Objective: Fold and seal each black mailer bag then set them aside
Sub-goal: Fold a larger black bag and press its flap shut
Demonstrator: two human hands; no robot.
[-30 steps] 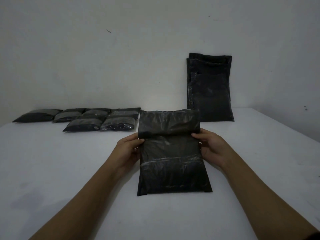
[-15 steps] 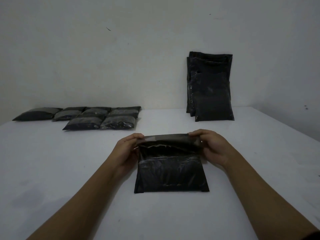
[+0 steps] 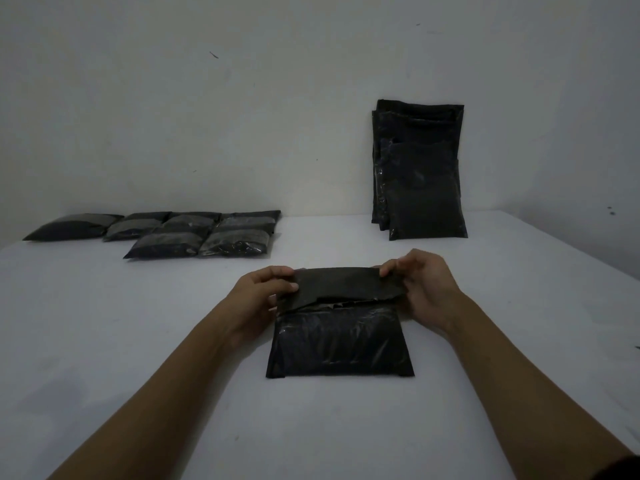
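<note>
On the white bench point(image 3: 104, 341), near its middle and just in front of the person, lies a black mailer bag point(image 3: 341, 344), flat, with its bottom edge toward the camera. Its top part is folded over toward the person as a flap point(image 3: 343, 284), which hangs raised above the bag's body and does not lie flat on it; a thin gap shows under the flap's lower edge.

At the flap's left end, the left hand point(image 3: 261, 294) pinches the corner, thumb on top and fingers point(image 3: 273, 271) curled over the far edge. At the right end, the right hand point(image 3: 424, 285) grips the other corner the same way, its fingers point(image 3: 398, 268) bent round the fold. Both forearms reach in from the near edge, bare, one on each side of the bag. A dark sleeve edge point(image 3: 623, 471) shows at the lower right corner.

Far back on the left, six folded bags point(image 3: 197, 230) lie in a close group, four in a row along the wall and two in front of them, touching or overlapping their neighbours. Far back on the right, a stack of unfolded bags point(image 3: 420, 174) stands upright, leaning against the wall point(image 3: 242, 116), well apart from the folded group. The wall is pale and bears a few small dark marks. The light is dim, so the bags' surfaces show only faint glints of plastic.
</note>
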